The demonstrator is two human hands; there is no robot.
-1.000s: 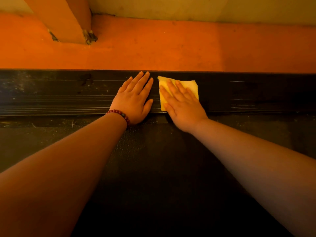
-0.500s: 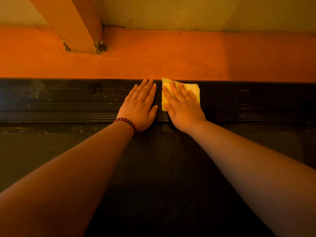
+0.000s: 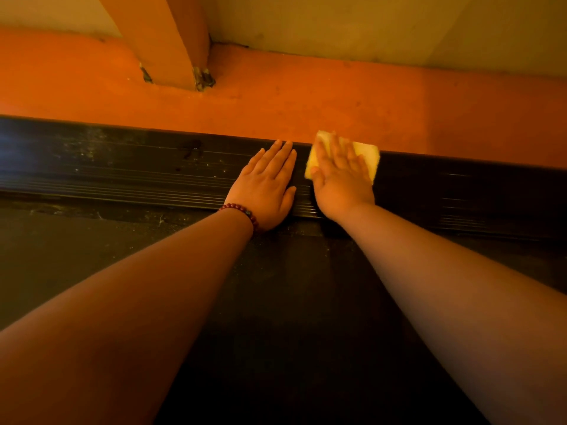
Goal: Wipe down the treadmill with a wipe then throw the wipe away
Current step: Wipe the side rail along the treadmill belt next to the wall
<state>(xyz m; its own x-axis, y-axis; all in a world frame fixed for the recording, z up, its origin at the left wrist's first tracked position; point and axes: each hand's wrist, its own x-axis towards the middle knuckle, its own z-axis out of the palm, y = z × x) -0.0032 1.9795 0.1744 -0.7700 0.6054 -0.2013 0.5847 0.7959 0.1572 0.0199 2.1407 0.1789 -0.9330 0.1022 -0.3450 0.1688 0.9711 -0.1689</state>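
The right hand [image 3: 342, 182] lies flat with straight fingers pressing a yellow wipe [image 3: 365, 157] onto the far edge of the treadmill's ribbed black side rail [image 3: 122, 176], the wipe showing past the fingertips and thumb. Just beside it, the left hand [image 3: 267, 188], a beaded bracelet [image 3: 242, 211] on its wrist, rests palm-down and flat on the same rail, holding nothing. The dark belt [image 3: 291, 302] runs under both forearms, with orange floor [image 3: 306, 99] beyond the rail.

Right hand [image 3: 340, 179] hides most of the wipe [image 3: 368, 155].
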